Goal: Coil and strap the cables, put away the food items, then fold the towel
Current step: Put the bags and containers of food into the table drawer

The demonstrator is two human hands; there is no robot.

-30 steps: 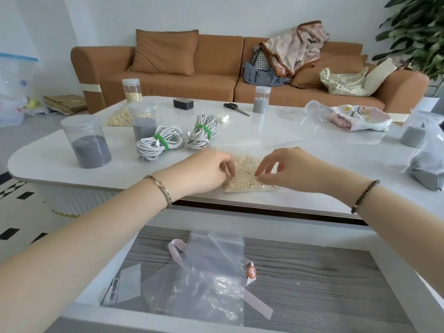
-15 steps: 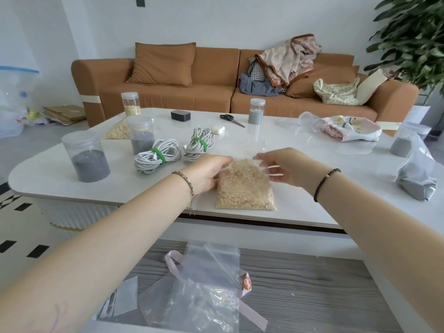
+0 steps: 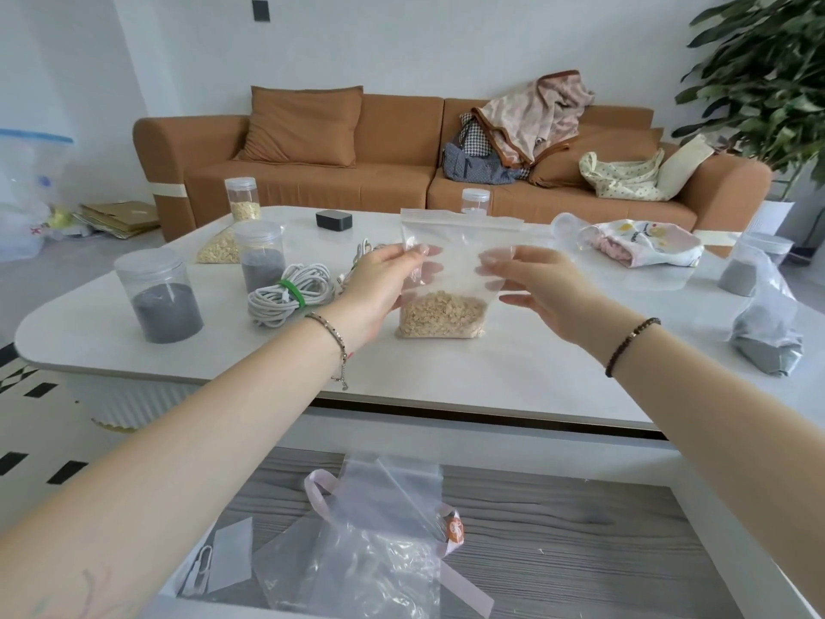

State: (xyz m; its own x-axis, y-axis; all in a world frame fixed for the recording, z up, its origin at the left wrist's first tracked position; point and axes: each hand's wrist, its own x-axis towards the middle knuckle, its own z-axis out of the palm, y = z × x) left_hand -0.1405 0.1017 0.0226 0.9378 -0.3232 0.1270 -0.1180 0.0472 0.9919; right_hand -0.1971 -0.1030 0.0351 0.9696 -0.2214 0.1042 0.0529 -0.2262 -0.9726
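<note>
A clear zip bag of oats [image 3: 442, 312] stands upright on the white table [image 3: 491, 382], its sealed top raised toward me. My left hand [image 3: 379, 283] grips its left side, thumb in front and fingers behind. On the bag's right side, my right hand [image 3: 535, 283] holds the plastic with spread fingers. One white cable coil with a green strap [image 3: 285, 297] lies left of my hands. A second coil [image 3: 364, 250] is mostly hidden behind my left hand. A floral towel [image 3: 643, 243] lies crumpled at the back right.
Jars of grey powder [image 3: 163, 301] [image 3: 261, 256], an oats jar [image 3: 242, 198], another oats bag [image 3: 218, 250] and a black box [image 3: 334, 219] stand at the left and back. A grey powder bag [image 3: 765, 332] sits right. An open drawer [image 3: 580, 529] below holds plastic bags [image 3: 379, 529].
The oats bag lay flat near the table's front edge under both hands. Both hands have lifted its top and stood it upright farther back on the table.
</note>
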